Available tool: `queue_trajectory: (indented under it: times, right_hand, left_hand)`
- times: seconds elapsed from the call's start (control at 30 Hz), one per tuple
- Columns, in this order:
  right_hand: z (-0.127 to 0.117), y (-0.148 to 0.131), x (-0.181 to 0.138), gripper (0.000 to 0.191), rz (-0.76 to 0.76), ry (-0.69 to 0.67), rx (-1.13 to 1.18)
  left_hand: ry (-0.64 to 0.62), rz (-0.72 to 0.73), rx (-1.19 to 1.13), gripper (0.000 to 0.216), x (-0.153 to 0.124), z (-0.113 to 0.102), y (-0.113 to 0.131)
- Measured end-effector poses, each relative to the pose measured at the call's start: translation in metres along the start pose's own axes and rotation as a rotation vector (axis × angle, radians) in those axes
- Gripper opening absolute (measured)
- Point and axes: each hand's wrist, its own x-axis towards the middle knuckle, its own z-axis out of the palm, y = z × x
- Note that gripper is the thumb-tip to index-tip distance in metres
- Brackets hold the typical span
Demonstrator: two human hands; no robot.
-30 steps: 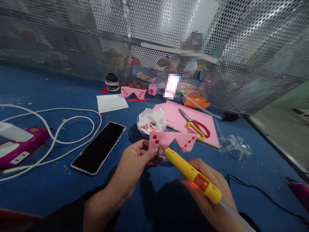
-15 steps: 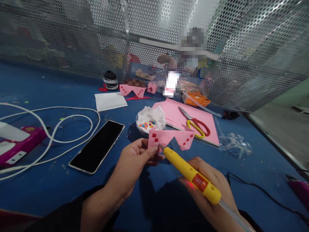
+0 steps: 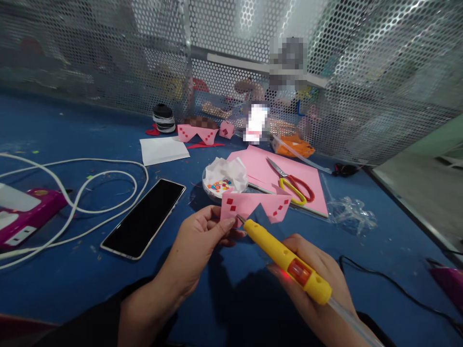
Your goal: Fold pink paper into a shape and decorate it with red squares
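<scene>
My left hand pinches the lower left corner of a pink paper piece between thumb and fingers. This piece has a notch in its lower edge and small red diamonds on both sides. A yellow pen-shaped tool with a red switch and a clear cord or tube lies in my right hand. Its thin metal tip is at the paper, close beside my left thumb; whether it touches cannot be made out. Just behind the paper stands a clear bowl lined with white paper, holding small coloured bits.
Scissors lie on pink sheets at right. A dark phone and white cable are at left. Behind sit another notched pink piece, black-and-white thread and a lit, blurred screen. Perforated metal panels enclose the back.
The view has shifted very slightly. My hands, the pink paper piece and the yellow tool keep nearly the same positions and grips.
</scene>
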Motion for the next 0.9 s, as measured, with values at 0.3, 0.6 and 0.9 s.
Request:
queue_trajectory:
  times: [0.3, 0.6, 0.9]
  right_hand:
    - [0.0002, 0.0001, -0.0007, 0.016, -0.018, 0.008, -0.026]
    - [-0.0008, -0.0018, -0.0003, 0.020, -0.029, 0.017, -0.050]
    - [0.0000, -0.0010, 0.0023, 0.024, -0.059, 0.063, -0.084]
  left_hand:
    - [-0.002, 0.011, 0.001, 0.026, 0.0006, 0.0009, 0.0007]
    - [-0.001, 0.007, 0.002, 0.025, -0.0008, 0.0004, -0.0004]
    - [-0.015, 0.009, 0.017, 0.023, -0.0013, 0.0010, 0.0016]
